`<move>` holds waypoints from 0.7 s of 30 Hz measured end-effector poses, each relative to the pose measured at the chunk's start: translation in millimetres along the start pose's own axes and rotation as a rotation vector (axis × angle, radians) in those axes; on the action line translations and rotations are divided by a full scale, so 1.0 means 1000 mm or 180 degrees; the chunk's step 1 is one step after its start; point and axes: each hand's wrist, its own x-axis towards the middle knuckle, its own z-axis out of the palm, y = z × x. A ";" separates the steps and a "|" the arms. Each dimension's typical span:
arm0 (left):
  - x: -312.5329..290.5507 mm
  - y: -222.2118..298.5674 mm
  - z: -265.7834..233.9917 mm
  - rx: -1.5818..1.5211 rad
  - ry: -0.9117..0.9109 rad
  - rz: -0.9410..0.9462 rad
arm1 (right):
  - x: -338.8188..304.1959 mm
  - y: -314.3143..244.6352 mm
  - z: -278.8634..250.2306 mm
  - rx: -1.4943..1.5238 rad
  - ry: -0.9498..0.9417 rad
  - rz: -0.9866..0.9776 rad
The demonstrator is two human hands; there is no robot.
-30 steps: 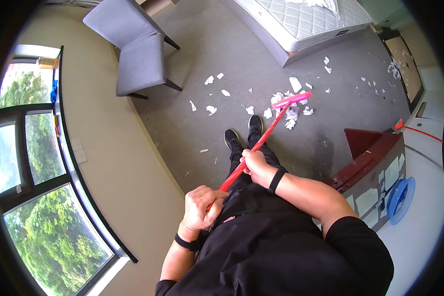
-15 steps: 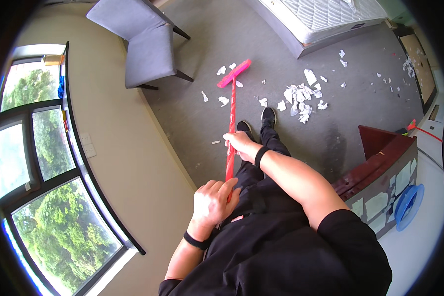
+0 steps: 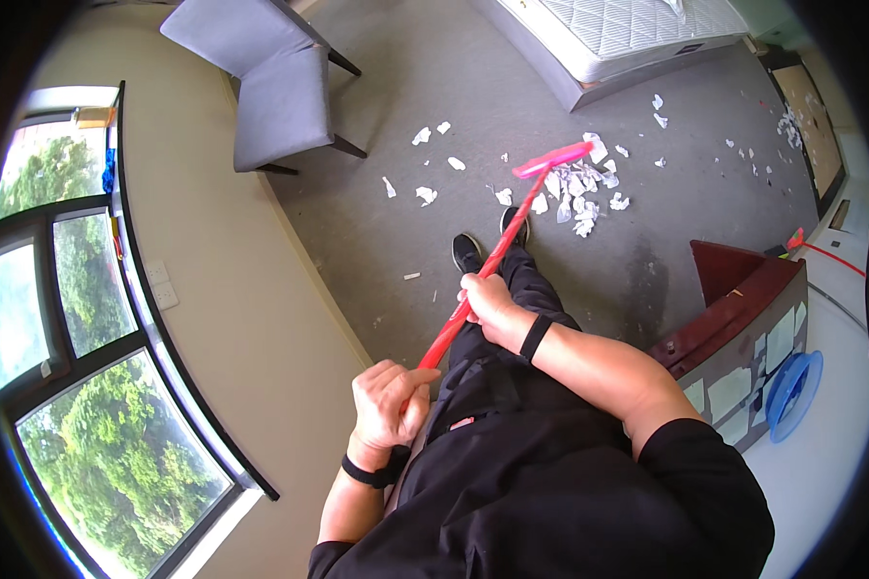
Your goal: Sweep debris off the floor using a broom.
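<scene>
Both my hands grip a broom with a red handle and a pink head. My left hand is wrapped round the top end of the handle. Lower down the shaft, my right hand is closed round it in front of my legs. The broom head lies over the far left side of a heap of crumpled white paper scraps, partly covering it. More loose paper scraps are scattered on the grey floor to the left of the broom head.
A grey chair stands by the left wall, and a bed with a white mattress at the far side. To my right is a dark red cabinet with a blue round plastic item beside it. Further scraps lie at far right.
The broom head has swung right, from the scattered scraps on the left to the paper heap. The handle now slants; my right hand moved slightly right and my left hand slightly left.
</scene>
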 end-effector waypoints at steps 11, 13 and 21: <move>-0.006 0.017 0.018 0.0733 -0.0006 -0.0104 | 0.044 0.025 0.059 -0.0482 -0.0941 0.0178; -0.007 0.008 0.022 0.0617 0.0041 -0.0220 | 0.050 0.031 0.058 -0.0702 -0.0880 0.0209; -0.008 0.002 0.021 -0.0114 -0.0026 0.0175 | 0.018 0.027 0.003 -0.0294 0.0025 -0.0046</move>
